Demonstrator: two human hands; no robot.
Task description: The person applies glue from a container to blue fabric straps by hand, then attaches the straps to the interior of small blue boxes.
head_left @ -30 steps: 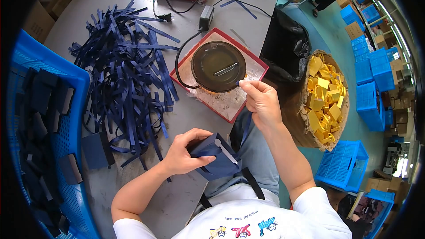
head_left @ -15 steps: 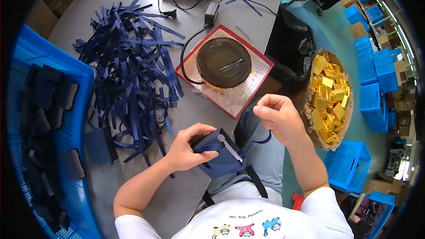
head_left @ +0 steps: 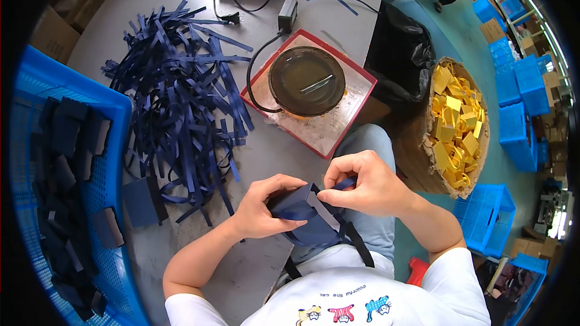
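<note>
My left hand is wrapped round a small navy box, tilted above my lap, with a pale inner edge facing right. A navy ribbon runs across the box's side. Thumb and fingers of my right hand pinch a navy ribbon end right at the box's upper right edge. Left of my hands, a heap of cut navy ribbons covers part of the table. Another navy box lies beside that heap.
A round pot of brownish liquid, with a cord, stands on a red-edged board. At left, a blue crate holds several navy boxes. To the right are a black-lined bin, a carton of yellow pieces and a blue crate.
My right hand has moved down and left, bringing the ribbon end from out in the air to the box. The box has shifted slightly right with my left hand.
</note>
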